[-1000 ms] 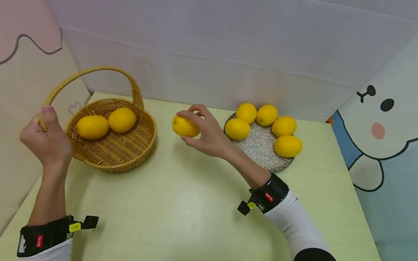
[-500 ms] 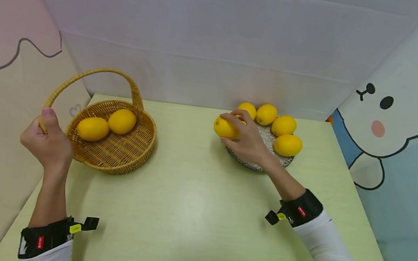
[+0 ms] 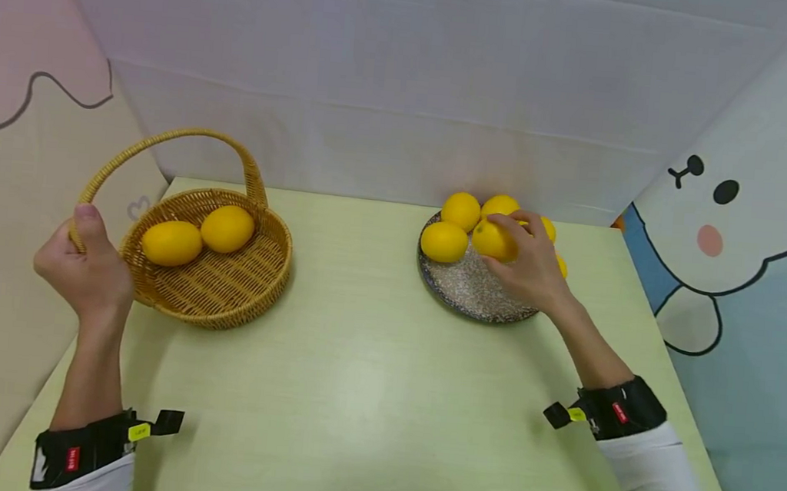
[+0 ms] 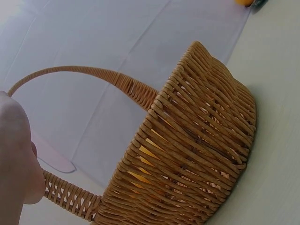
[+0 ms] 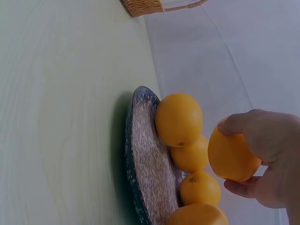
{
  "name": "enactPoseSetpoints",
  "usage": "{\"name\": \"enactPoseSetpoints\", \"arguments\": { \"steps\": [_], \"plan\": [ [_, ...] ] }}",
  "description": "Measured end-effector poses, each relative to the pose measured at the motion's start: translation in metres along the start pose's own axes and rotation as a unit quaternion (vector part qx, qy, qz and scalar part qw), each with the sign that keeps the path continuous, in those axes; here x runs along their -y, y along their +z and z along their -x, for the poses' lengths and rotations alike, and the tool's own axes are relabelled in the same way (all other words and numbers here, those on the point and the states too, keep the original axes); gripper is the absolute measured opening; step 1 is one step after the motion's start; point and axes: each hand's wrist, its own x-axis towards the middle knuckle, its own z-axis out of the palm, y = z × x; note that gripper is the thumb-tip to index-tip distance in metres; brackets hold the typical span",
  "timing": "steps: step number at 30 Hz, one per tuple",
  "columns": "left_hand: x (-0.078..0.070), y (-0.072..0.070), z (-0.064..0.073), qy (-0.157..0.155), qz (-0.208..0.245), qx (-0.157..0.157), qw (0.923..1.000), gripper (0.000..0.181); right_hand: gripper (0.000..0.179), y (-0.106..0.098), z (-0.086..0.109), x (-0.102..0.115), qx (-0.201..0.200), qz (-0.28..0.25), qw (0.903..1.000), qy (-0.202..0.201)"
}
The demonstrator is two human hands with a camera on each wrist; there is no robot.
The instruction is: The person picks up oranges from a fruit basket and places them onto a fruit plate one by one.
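Note:
My left hand (image 3: 89, 268) grips the arched handle (image 3: 187, 133) of a round wicker basket (image 3: 222, 313) at the table's left. Two lemons, one of them the left lemon (image 3: 172, 243), lie inside it; the left wrist view shows yellow through the weave. My right hand (image 3: 531, 264) pinches a lemon (image 3: 492, 240) between thumb and fingers, above the speckled grey plate (image 3: 476, 294). On the plate several more lemons sit along the far and side rims, such as the lemon (image 3: 444, 242) at its left. My right hand partly hides those on the right.
The pale green table (image 3: 355, 381) spreads between basket and plate. A white cloth wall (image 3: 373, 151) rises right behind both. A printed side panel (image 3: 740, 342) stands beyond the table's right edge.
My right hand has carried its lemon rightward from the middle of the table to over the plate. The left hand and the basket have stayed nearly still.

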Motion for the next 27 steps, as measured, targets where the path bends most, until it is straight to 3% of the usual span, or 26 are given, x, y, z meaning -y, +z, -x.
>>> {"name": "enactPoseSetpoints", "arguments": {
  "steps": [14,27],
  "plan": [
    [0.001,0.0,0.0,-0.004,-0.003,0.0,1.0,0.057,0.062,-0.001,-0.007,-0.011,0.01,0.027,0.9996,0.001],
    [-0.002,0.0,0.0,-0.008,-0.004,-0.001,1.0,0.057,0.065,0.015,-0.021,-0.009,0.064,0.134,0.9885,0.03]
  ]
}}
